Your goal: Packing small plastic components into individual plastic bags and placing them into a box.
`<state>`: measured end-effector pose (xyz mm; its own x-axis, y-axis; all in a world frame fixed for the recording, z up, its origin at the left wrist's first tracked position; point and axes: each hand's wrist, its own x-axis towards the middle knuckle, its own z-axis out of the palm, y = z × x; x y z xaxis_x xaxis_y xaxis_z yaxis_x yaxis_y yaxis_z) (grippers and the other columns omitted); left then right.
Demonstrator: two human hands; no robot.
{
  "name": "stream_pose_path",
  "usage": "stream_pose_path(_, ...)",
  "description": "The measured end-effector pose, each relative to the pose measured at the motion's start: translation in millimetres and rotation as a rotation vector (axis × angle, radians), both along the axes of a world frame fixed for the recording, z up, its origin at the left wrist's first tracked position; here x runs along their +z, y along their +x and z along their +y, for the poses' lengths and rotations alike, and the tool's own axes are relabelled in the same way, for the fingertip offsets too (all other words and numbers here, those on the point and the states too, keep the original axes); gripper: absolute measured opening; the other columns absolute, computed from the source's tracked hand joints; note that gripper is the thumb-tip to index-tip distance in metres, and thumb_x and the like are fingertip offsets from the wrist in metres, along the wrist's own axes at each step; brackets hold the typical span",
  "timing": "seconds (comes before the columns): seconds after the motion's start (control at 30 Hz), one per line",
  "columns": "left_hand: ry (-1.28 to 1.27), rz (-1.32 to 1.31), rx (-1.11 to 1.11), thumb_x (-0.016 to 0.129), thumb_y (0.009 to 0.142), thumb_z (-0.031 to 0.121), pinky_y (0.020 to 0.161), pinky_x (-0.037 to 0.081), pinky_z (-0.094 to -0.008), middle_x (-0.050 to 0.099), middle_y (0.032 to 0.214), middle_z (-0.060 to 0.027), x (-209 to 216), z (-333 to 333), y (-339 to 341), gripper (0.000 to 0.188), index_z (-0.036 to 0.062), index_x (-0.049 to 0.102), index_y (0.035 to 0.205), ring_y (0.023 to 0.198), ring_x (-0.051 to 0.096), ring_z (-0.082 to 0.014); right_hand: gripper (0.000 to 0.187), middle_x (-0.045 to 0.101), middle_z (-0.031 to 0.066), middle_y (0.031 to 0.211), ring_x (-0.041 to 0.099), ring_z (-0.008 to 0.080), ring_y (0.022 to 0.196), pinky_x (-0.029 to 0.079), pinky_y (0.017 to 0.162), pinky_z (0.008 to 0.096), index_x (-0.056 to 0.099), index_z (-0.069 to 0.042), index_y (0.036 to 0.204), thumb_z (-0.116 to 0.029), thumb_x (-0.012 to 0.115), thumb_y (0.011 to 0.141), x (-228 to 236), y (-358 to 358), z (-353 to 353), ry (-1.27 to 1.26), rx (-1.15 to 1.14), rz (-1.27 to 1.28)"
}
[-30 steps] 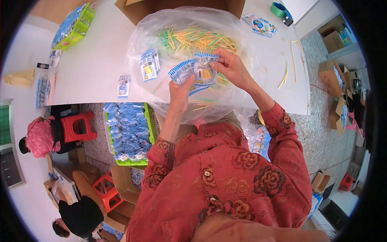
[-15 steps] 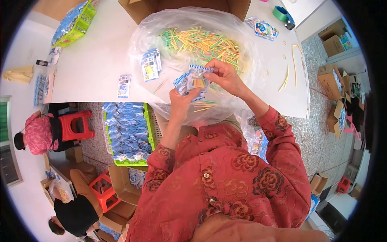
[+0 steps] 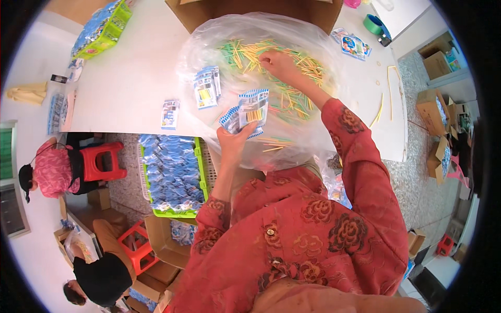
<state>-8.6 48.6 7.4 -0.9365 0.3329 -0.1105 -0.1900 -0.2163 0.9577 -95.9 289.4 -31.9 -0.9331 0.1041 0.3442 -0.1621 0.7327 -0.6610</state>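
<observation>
Held, blue-edged packets (image 3: 254, 108) overlap near heaped yellow and green sticks (image 3: 249, 55).

I note left hand (image 3: 236, 141) holding blue-white packets (image 3: 254, 104), right hand (image 3: 280, 65) at yellow and green sticks (image 3: 308, 69), clear bag (image 3: 200, 50) underneath.

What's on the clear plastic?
Yellow and green sticks, plus a few blue-white packets. The right hand hides some sticks; what's under the packets can't be seen.
</observation>
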Motion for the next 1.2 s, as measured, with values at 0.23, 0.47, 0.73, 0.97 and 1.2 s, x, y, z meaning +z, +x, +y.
stream_pose_path(0.23,0.015,-0.058,0.05,0.069,0.071,-0.001,0.072,0.052,-0.0264,0.063,0.094,-0.0076,-4,-14,-6,0.034,-0.0044,0.058,0.103,0.079,0.061,-0.0124,0.021,0.062,0.0151,0.079,0.059,0.0327,0.079,0.048,0.068,0.043,0.06,-0.004,0.076,-0.024,0.053,0.076,-25,-61,-28,0.268,-0.083,-0.157)
stream_pose_path(0.47,0.048,-0.072,0.028,0.068,0.072,-0.002,0.071,0.052,-0.0257,0.063,0.093,-0.0073,-8,-23,-11,0.032,-0.0037,0.059,0.102,0.078,0.061,-0.0124,0.024,0.063,0.0158,0.084,0.061,0.0313,0.08,0.049,0.067,0.0422,0.061,-0.001,0.079,-0.025,0.058,0.074,-18,-85,-54,0.42,-0.101,-0.11)
stream_pose_path(0.73,0.058,-0.086,0.036,0.067,0.072,-0.002,0.072,0.052,-0.0264,0.063,0.093,-0.0067,-2,-23,-11,0.031,-0.0026,0.059,0.103,0.078,0.061,-0.0119,0.025,0.061,0.0199,0.092,0.059,0.0329,0.091,0.048,0.075,0.0437,0.059,0.001,0.087,-0.017,0.058,0.069,-7,-98,-54,0.409,-0.088,-0.399)
stream_pose_path(0.97,0.053,-0.054,0.029,0.067,0.071,-0.003,0.071,0.053,-0.027,0.063,0.093,-0.0078,-5,-21,-10,0.032,-0.0026,0.058,0.102,0.079,0.062,-0.0134,0.021,0.061,0.0203,0.091,0.059,0.035,0.087,0.048,0.075,0.0438,0.06,0.001,0.084,-0.012,0.055,0.068,-27,-91,-45,0.374,-0.081,-0.148)
stream_pose_path(1.2,0.045,-0.038,0.025,0.069,0.071,-0.001,0.071,0.052,-0.026,0.063,0.092,-0.007,8,-14,-6,0.031,-0.0043,0.059,0.1,0.077,0.061,-0.0124,0.019,0.061,0.0086,0.066,0.056,0.0178,0.058,0.043,0.055,0.0293,0.059,0.0,0.072,-0.018,0.063,0.073,30,-44,-21,-0.08,0.085,-0.185)
